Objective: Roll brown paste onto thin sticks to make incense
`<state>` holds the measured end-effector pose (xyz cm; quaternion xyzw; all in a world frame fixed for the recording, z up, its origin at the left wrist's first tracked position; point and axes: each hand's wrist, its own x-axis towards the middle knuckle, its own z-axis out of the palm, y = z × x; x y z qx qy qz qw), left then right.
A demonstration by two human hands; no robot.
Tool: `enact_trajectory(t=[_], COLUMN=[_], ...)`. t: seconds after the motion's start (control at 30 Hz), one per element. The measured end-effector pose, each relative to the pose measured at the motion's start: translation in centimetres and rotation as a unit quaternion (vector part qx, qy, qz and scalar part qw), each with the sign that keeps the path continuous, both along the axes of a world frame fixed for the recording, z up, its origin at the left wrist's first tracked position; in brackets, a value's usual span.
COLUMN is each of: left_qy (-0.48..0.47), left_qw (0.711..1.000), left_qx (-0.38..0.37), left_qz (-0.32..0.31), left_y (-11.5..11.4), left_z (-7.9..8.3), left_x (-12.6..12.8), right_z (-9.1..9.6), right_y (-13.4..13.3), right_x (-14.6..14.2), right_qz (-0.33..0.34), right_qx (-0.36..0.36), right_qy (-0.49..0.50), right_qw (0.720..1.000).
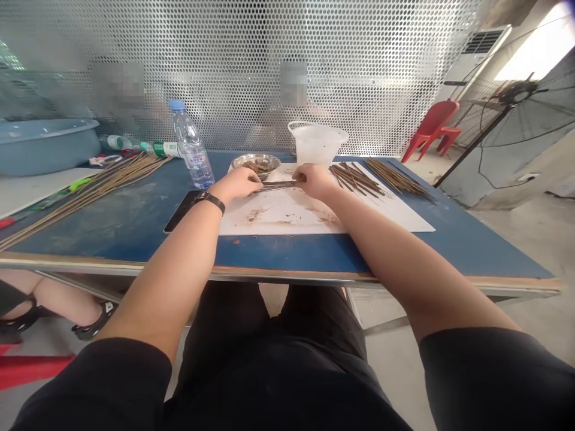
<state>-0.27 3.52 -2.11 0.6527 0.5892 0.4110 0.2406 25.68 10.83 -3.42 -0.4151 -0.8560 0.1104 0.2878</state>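
My left hand [242, 182] and my right hand [311, 179] are both closed on the ends of a few thin brown sticks [277, 185], which look like incense sticks. The sticks lie level between my hands, just over a white board [287, 224] smeared with brown paste. Behind my left hand stands a metal bowl [238, 160] with brown lumps [255, 164] in it. To the right of my right hand lies a loose pile of dark coated sticks [359, 179], their thin ends bare. My fingertips are partly hidden by the backs of my hands.
A translucent plastic tub [318, 143] stands behind my right hand. Left are a water bottle [193, 146], a dark phone or tablet [179, 211], long bare sticks [108, 184] and a blue basin [49, 143]. More thin sticks [398, 178] lie right. A perforated metal screen [359, 66] closes the back.
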Motion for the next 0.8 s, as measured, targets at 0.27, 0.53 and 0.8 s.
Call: enact_trajectory(t=[0.27,0.53,0.8], left_qy=[0.093,0.23,0.246], left_qw=[0.995,0.967,0.964], left_qx=[-0.025,-0.107,-0.104], left_qz=[0.008,0.005,0.006], left_y=[-0.3,-2.0,-2.2], left_z=[0.1,1.8,2.0], left_x=[1.1,2.0,2.4], right_z=[-0.9,-1.2,-0.8], right_y=[0.9,0.4,0.5], right_x=[-0.8,-0.9,-1.0], right_qz=[-0.017,-0.031,-0.002], right_qx=[0.018,0.027,0.058], right_qy=[-0.062,-0.09,-0.244], right_qw=[0.998,0.995,0.968])
